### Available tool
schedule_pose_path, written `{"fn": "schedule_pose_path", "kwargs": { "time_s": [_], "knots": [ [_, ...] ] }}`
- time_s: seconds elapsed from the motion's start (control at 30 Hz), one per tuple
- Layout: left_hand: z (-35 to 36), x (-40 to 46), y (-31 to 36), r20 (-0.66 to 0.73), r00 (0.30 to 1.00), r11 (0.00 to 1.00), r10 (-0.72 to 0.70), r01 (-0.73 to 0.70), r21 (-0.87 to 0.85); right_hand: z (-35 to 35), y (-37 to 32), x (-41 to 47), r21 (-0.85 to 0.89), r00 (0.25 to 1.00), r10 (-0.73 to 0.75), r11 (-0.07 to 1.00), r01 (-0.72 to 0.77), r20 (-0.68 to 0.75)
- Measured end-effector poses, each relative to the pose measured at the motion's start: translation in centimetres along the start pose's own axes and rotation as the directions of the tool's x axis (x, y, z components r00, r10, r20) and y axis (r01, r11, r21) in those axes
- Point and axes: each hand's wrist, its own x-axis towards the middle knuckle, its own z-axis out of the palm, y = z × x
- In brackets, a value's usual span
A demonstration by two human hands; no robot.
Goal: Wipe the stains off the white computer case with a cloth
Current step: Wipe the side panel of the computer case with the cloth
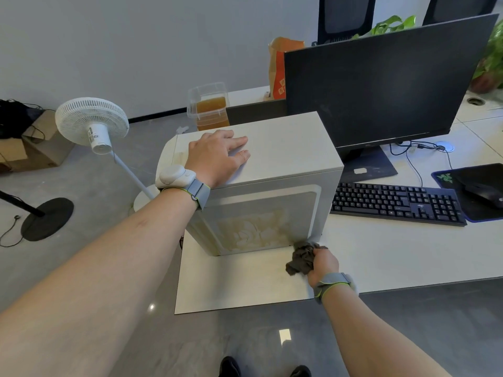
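The white computer case (285, 148) stands upright on the left end of the white desk (381, 254). Yellowish-brown stains (253, 229) smear the lower part of its near side panel, and a faint stain marks the top near the left edge. My left hand (217, 156) lies flat on the top of the case, fingers spread. My right hand (322, 263) grips a crumpled grey-brown cloth (302, 258) at the bottom right corner of the stained panel, where the cloth touches the case and the desk.
A black monitor (381, 85), a black keyboard (397, 202) and a mouse on a black mat (479, 191) sit right of the case. Behind it stands a clear container of amber liquid (211, 110). A white standing fan (92, 123) and cardboard boxes (30, 148) occupy the floor to the left.
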Motion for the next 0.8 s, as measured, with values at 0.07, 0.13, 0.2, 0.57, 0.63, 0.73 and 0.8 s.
{"fn": "schedule_pose_path", "kwargs": {
  "time_s": [0.07,0.13,0.2,0.57,0.63,0.73,0.8],
  "knots": [
    [0.0,-0.1,-0.1,0.001,1.0,1.0,0.003,-0.003,0.007,1.2,-0.1,-0.2,0.02,1.0,-0.01,1.0,0.011,-0.022],
    [0.0,0.0,-0.1,0.002,1.0,1.0,0.001,-0.001,0.001,1.9,-0.4,-0.8,0.142,0.996,0.007,0.99,-0.02,0.091],
    [0.0,0.0,-0.1,0.0,1.0,1.0,0.002,-0.002,-0.004,2.0,0.0,-0.6,-0.027,0.989,-0.008,1.0,0.012,0.15],
    [0.0,0.2,-0.2,0.005,1.0,1.0,-0.001,0.001,0.005,3.0,0.9,-0.4,-0.165,0.996,-0.033,0.985,0.046,0.081],
    [0.0,0.1,-0.1,0.007,1.0,1.0,0.005,-0.005,0.005,2.6,0.6,0.3,-0.131,0.995,0.034,0.991,-0.022,0.093],
    [0.0,0.1,-0.1,0.009,1.0,1.0,0.008,-0.008,0.008,1.9,0.4,0.5,-0.144,0.993,0.06,0.989,-0.045,0.105],
    [0.0,0.1,-0.1,0.005,1.0,1.0,0.004,-0.004,0.012,1.9,0.2,0.2,-0.125,0.993,0.07,0.991,-0.058,0.094]
  ]
}}
